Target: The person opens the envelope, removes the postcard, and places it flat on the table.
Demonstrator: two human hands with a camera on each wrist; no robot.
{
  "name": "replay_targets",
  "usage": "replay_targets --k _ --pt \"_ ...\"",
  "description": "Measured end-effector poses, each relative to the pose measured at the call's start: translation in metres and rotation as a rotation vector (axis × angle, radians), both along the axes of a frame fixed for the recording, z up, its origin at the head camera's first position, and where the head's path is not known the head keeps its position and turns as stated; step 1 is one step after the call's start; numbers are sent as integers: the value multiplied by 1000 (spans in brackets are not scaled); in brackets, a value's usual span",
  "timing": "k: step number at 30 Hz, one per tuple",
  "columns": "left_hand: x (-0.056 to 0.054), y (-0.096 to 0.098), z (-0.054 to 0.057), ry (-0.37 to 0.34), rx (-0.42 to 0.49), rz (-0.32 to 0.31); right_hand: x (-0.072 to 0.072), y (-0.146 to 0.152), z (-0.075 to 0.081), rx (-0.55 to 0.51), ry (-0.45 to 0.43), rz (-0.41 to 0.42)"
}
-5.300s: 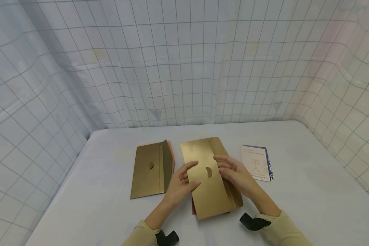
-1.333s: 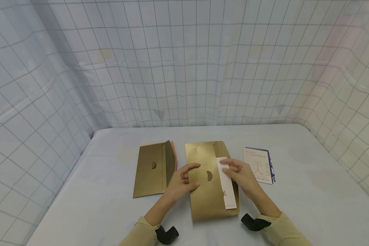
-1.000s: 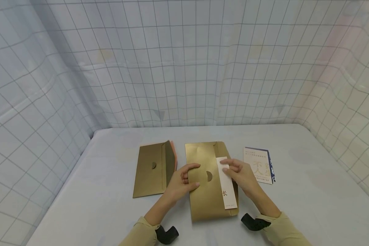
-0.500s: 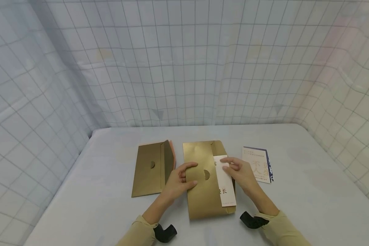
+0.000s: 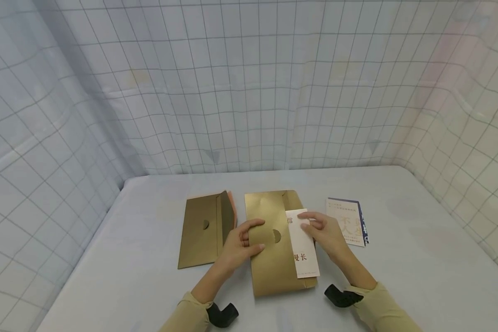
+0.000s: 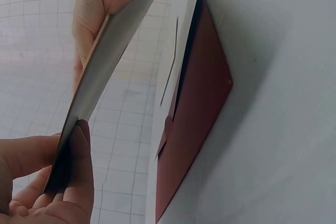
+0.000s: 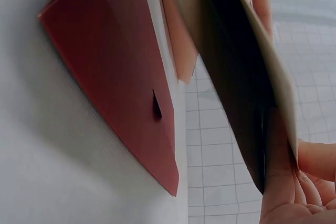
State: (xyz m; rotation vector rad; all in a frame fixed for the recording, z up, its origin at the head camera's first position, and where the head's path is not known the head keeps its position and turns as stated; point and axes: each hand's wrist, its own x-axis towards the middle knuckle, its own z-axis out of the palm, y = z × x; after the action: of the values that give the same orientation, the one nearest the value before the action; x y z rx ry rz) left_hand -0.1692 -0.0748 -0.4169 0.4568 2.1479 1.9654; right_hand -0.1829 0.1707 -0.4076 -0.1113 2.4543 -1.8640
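Note:
A gold envelope (image 5: 269,276) with a half-moon notch is held above the table, its opening facing right. My left hand (image 5: 237,246) grips its left edge, thumb on the front and fingers behind. At the opening, my right hand (image 5: 329,235) pinches a white card (image 5: 303,244) with Chinese characters. The card sticks partly out of the envelope, its left part hidden inside. Beneath the raised envelope, a dark red envelope (image 6: 194,103) lies on the table in the left wrist view. The right wrist view shows this red envelope (image 7: 105,61) with a small notch.
To the left lies a darker gold envelope (image 5: 199,233), flap lifted, with an orange edge (image 5: 233,210) behind it. A cream printed card (image 5: 340,219) rests over a blue one (image 5: 364,226) at the right. Gridded white curtains (image 5: 249,92) surround the white table (image 5: 108,286).
Five seconds ago my right hand was at the envelope's opening with no white card showing. The card has since appeared, and over the last second it has slid farther out, baring more characters.

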Motion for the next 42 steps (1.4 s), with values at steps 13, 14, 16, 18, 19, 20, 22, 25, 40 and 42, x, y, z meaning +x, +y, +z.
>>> replay_targets --k 13,14,16,18,19,20,22,25,40,42 --pt "-2 0 0 -20 -20 37 -1 1 0 33 -17 -59" --pt "-2 -1 0 -21 -19 38 -1 1 0 37 -15 -60" --pt "-2 -1 0 -20 -16 39 -1 1 1 43 -10 -61" --pt "-1 -2 0 -19 -16 39 -1 1 1 48 -5 -62" --pt "-1 -2 0 -17 -16 40 -1 1 1 48 -3 -62" --pt "-1 -2 0 -16 -17 41 -1 1 1 49 -2 -63" --pt "-1 -3 0 -14 -18 43 -1 2 1 53 2 -65" --pt "-2 -3 0 -13 -19 44 -1 2 0 65 4 -73" --pt "-2 -4 1 -18 -19 51 -4 4 -2 114 -22 -105" --pt "-3 -4 1 -18 -18 47 -4 5 -3 123 -19 -107"
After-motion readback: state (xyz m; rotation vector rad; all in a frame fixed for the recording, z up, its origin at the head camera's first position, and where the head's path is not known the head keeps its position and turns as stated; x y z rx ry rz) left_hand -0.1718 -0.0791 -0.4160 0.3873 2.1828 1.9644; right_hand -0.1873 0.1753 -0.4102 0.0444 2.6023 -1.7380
